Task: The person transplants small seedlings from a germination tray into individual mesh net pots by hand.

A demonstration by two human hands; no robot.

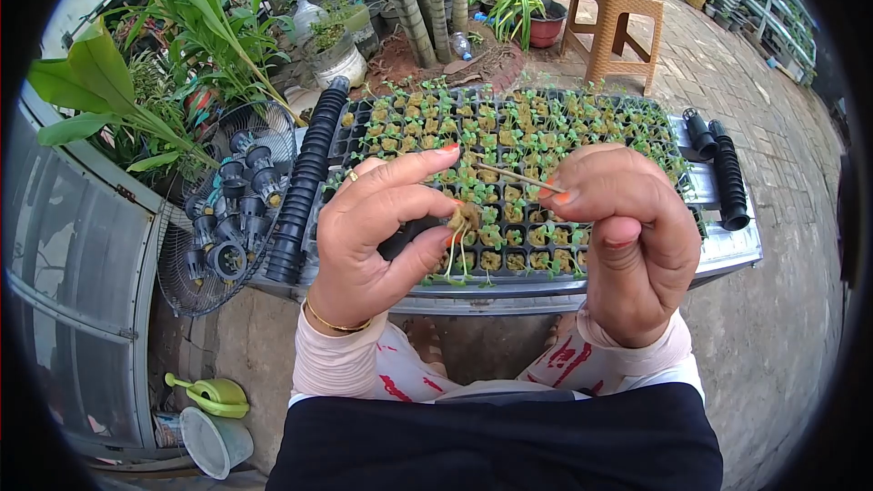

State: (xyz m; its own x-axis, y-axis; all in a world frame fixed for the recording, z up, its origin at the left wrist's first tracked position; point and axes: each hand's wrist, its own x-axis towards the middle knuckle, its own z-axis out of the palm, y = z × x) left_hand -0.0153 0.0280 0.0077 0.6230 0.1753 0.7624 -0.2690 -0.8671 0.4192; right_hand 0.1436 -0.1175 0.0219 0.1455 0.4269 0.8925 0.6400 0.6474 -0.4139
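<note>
Between the thumb and fingers of my left hand [386, 227] is a small brown plug [467, 216], with pale seedling stems hanging down from it. My right hand [627, 227] pinches a thin brown stick [514, 175], whose far end points left toward my left fingertips, above the plug. Both hands are over a black seedling tray [516, 238], which holds many small green seedlings in brownish plugs. The tray lies on a metal table [727, 250]. My hands hide part of its cells.
Left of the tray stands a stack of black net pots [309, 184], beside a wire basket [173, 284] of black pots. More black stacks [730, 177] lie at the right. Beyond are a brown stool [611, 23] and potted plants. A green watering can [218, 395] sits lower left.
</note>
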